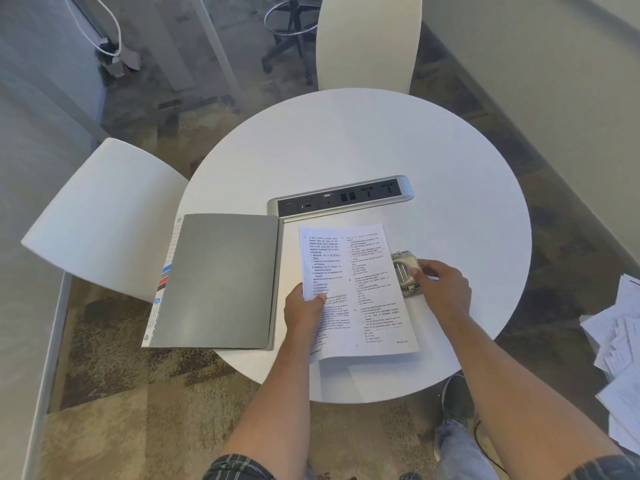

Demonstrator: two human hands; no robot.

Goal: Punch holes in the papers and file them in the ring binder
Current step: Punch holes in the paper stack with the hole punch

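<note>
Head view: left hand (304,315) gripping papers (360,292), right hand (445,289) on hole punch (406,271) (half hidden).

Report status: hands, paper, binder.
Left hand grips the printed white paper sheet. Right hand rests on the silver metal hole punch at the sheet's right edge. Grey ring binder closed. Nothing in the way.

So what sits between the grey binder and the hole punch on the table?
In the head view, only the printed sheets, held by the left hand, lie between the closed binder and the hole punch.
</note>
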